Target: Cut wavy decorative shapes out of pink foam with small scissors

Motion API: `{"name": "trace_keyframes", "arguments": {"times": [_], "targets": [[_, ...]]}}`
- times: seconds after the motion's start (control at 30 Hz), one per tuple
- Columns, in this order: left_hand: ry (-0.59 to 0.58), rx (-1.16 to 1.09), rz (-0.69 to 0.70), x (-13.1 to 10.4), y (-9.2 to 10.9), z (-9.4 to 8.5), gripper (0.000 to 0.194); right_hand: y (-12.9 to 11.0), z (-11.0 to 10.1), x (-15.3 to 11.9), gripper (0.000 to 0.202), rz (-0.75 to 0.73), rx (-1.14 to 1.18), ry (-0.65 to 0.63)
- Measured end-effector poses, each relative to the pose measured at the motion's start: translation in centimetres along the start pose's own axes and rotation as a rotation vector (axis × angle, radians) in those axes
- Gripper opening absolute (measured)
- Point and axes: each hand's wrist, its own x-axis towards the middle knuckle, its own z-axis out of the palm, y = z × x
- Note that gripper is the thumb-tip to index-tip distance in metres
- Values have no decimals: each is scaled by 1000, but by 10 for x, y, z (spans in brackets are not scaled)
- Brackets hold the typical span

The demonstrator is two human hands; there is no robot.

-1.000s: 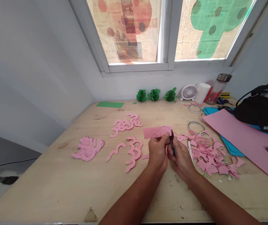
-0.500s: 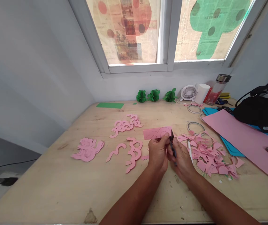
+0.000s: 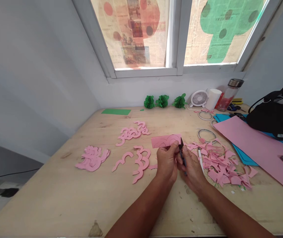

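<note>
Between thumb and fingers my left hand (image 3: 167, 162) pinches a pink paper strip (image 3: 160, 141) marked with drawn curved lines. My right hand (image 3: 192, 165) is closed around dark scissors (image 3: 181, 153), whose blades point up at the strip's right end. Its fingers hide most of the handles. Left of my hands lie wavy pink cutouts (image 3: 141, 162), with another group of cutouts (image 3: 133, 132) behind them and a stacked pile (image 3: 93, 158) farther left. Close to my right hand are a white pen (image 3: 200, 158) and a heap of pink paper scraps (image 3: 223, 165).
Green paper ornaments (image 3: 162, 101), a small white fan (image 3: 199, 98) and a glass bottle (image 3: 230, 95) line the back. Tape rolls (image 3: 206, 135) lie right of centre. A large pink sheet (image 3: 258, 148) covers blue sheets (image 3: 245, 157), beside a black bag (image 3: 275, 114). A green strip (image 3: 116, 111) lies back left.
</note>
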Motion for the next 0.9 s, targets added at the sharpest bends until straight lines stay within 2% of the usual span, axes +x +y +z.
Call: {"name": "trace_keyframes", "arguments": {"times": [0.9], "targets": [[0, -42, 49, 6, -2, -2, 34, -1, 1, 0, 47, 46, 7, 7]]}}
